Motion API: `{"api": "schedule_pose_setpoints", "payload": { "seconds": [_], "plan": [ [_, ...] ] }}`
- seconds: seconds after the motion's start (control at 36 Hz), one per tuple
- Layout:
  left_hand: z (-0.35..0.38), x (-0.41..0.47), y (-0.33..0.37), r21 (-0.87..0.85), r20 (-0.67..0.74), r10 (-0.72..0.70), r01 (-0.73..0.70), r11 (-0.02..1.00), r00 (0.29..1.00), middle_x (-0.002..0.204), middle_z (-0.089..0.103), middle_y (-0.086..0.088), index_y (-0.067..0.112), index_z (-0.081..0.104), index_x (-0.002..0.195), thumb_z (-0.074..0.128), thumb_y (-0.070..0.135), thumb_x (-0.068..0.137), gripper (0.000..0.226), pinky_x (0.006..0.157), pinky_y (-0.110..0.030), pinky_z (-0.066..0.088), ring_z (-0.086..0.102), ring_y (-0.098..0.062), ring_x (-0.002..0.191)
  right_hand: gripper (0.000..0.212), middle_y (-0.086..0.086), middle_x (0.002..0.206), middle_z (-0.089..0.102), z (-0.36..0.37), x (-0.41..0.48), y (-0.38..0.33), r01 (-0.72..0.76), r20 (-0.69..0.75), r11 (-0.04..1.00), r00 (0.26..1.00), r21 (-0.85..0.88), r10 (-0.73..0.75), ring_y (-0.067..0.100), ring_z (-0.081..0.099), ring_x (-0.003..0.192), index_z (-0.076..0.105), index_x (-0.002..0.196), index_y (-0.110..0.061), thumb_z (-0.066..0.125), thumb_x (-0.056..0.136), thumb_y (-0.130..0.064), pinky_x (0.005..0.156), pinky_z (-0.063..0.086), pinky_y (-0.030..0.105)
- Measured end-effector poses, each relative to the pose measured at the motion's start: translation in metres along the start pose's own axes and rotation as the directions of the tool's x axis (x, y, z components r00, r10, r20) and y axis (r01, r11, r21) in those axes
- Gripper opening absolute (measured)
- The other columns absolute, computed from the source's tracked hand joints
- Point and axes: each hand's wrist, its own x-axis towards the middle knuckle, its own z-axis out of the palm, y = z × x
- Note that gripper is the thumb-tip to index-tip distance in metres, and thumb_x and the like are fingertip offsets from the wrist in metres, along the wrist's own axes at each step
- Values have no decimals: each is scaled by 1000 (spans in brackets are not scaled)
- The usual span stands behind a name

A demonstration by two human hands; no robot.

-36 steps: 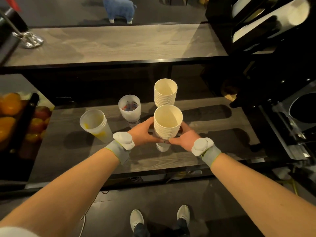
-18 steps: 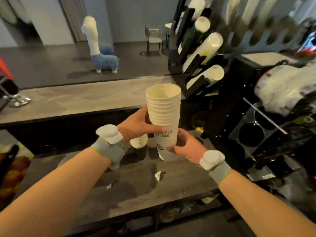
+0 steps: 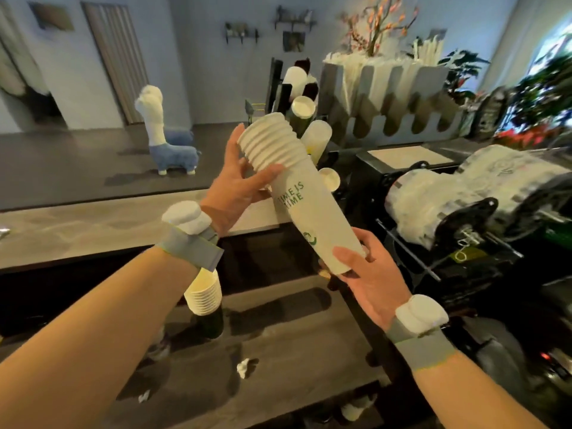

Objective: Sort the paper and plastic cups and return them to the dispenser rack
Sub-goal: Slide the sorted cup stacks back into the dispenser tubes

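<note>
Currently both hands grip the paper cup stack (image 3: pixel 297 193), tilted, rims up-left, held in the air near the dispenser rack (image 3: pixel 280 85). Left hand (image 3: pixel 238 187) fingers clasp the ribbed rim end; right hand (image 3: pixel 368 274) fingers wrap the base. Second stack (image 3: pixel 204 295) stands on the bench (image 3: pixel 278 351).

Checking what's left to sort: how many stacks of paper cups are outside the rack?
2: one paper cup stack tilted between left hand and right hand; another stack on the counter, behind the left wrist. Others may be hidden.
</note>
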Motion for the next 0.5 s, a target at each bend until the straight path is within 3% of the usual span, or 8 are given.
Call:
{"api": "schedule_pose_setpoints", "payload": {
  "seconds": [0.08,0.14,0.19,0.25,0.33,0.39,0.44,0.5],
  "plan": [
    [0,9,-1,119,-31,11,-8,993,999,138,53,-4,30,32,147,72,39,84,75,98,-48,53,59,-20,124,58,0,117,66,-3,-8,-26,107,-77,975,989,-193,-124,24,72,97,54,121,-28,81,71,-39,90,55,50],
    [0,12,-6,195,-68,19,-5,981,998,130,60,2,27,44,141,65,46,89,60,101,-46,52,61,-15,119,55,-4,119,62,-1,-15,-46,182,-113,934,968,-307,-225,22,71,97,53,119,-34,79,72,-45,85,58,44],
    [-1,13,-13,240,-66,10,7,971,998,125,63,9,29,50,135,55,44,96,41,104,-45,50,62,-11,117,51,-8,121,57,1,-20,-69,250,-142,866,930,-434,-340,18,67,102,51,118,-39,77,74,-47,77,60,31],
    [-1,16,-20,305,-13,-12,15,952,1000,123,65,12,40,53,129,54,53,93,38,104,-45,49,62,-9,117,48,-11,121,55,2,-20,-91,297,-187,810,879,-505,-439,12,65,102,49,119,-37,75,79,-41,70,58,21],
    [3,21,-29,427,41,-14,-5,904,999,117,68,17,58,54,114,59,60,80,35,103,-50,48,63,-11,114,42,-8,116,57,2,-16,-119,338,-238,766,814,-547,-529,9,65,99,51,117,-30,74,82,-38,68,60,27],
    [6,29,-36,440,80,-16,-21,898,997,120,68,13,49,53,124,62,51,82,42,104,-53,46,63,-13,116,41,-5,112,58,-2,-9,-132,314,-283,751,787,-581,-548,9,68,91,51,116,-27,72,84,-40,67,61,33],
    [11,33,-41,454,125,-23,-37,890,992,128,65,5,36,39,141,65,32,90,57,107,-54,44,59,-16,124,44,-1,112,59,-7,-3,-141,266,-327,753,778,-602,-537,15,70,82,51,119,-26,71,84,-44,67,62,41],
    [17,37,-41,477,161,-37,-45,878,986,133,63,3,38,27,147,67,21,91,71,109,-52,43,57,-17,127,47,2,111,61,-11,3,-146,216,-365,747,767,-629,-528,19,71,74,50,120,-25,70,84,-48,66,61,45]
  ]
}}
